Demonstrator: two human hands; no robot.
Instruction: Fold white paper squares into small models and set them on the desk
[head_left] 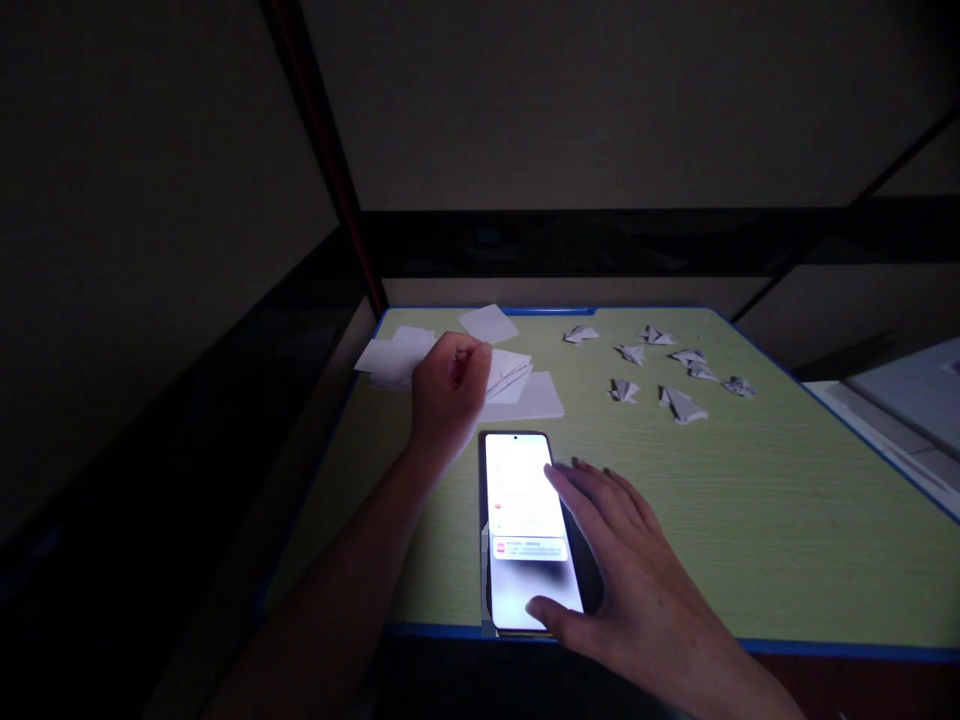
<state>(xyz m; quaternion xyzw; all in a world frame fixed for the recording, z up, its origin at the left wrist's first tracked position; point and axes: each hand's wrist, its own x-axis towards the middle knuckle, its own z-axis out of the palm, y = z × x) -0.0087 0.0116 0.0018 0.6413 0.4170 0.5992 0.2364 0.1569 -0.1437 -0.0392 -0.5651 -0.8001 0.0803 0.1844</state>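
Observation:
A smartphone with a brightly lit screen lies face up near the table's front edge. My right hand is spread over its right side, the thumb over the lower screen and the index fingertip by the upper right edge. My left hand is closed in a fist-like pinch among the white papers; whatever its fingers hold, if anything, is hidden. Just right of that fist are folded white sheets with creased edges. Beneath them a flat paper rests on the table.
Several small folded paper figures are scattered over the back right of the green table, which has a blue rim. More white sheets lie at the left, and a single square sheet at the back. Dark walls stand behind and left.

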